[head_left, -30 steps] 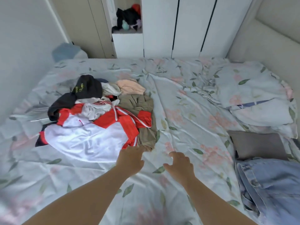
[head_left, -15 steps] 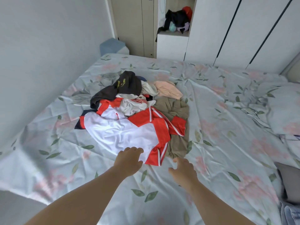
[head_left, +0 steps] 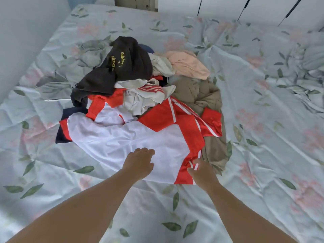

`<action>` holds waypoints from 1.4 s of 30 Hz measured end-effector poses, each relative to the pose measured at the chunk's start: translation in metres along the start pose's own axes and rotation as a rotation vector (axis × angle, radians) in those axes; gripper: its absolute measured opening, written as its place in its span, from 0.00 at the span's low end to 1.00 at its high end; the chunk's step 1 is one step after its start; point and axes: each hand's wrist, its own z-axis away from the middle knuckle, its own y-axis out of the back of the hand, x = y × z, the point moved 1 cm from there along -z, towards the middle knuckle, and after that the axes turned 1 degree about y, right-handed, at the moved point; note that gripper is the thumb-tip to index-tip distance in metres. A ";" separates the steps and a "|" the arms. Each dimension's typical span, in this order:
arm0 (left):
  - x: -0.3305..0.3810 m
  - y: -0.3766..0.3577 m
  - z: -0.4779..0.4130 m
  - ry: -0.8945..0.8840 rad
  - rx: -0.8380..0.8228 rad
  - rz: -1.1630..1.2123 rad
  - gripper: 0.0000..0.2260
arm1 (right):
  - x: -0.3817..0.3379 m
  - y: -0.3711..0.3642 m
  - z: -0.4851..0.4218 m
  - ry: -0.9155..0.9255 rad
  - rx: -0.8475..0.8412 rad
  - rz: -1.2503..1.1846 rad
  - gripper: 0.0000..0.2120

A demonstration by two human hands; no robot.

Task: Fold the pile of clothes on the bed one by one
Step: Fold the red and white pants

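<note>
A pile of clothes lies in the middle of the bed [head_left: 263,155]. On top and nearest to me is a white and red sports shirt [head_left: 122,137]. Behind it are a black garment with yellow lettering [head_left: 122,67], a peach garment [head_left: 187,64] and an olive-brown garment [head_left: 206,102]. My left hand [head_left: 139,162] rests on the white part of the shirt with fingers relaxed. My right hand [head_left: 201,171] touches the shirt's red hem at its near right corner; whether the fingers pinch the cloth is hidden.
The bed has a pale floral sheet with green leaves, wrinkled all over. A grey wall [head_left: 26,41] runs along the left side. White wardrobe doors [head_left: 263,7] stand beyond the far edge. A pillow [head_left: 313,57] lies at the far right.
The view has dipped down and closer to the pile. Both hands have moved forward from the bare sheet onto the white and red shirt's near edge.
</note>
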 end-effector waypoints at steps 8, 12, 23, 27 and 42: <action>-0.029 -0.045 -0.055 0.006 -0.074 0.030 0.19 | 0.011 -0.027 -0.081 -0.277 0.236 -0.627 0.06; -0.040 -0.060 -0.056 0.037 -0.090 0.127 0.19 | 0.000 -0.028 -0.101 -0.418 0.294 -0.991 0.22; -0.023 -0.037 -0.015 0.174 0.058 0.501 0.16 | -0.013 0.009 -0.074 -0.073 0.484 -0.309 0.13; 0.000 -0.014 0.012 0.174 0.144 0.587 0.15 | -0.017 0.035 -0.033 0.038 0.541 -0.390 0.10; 0.232 0.087 0.133 -0.096 0.629 0.758 0.33 | -0.002 0.216 0.167 0.490 0.219 -0.983 0.11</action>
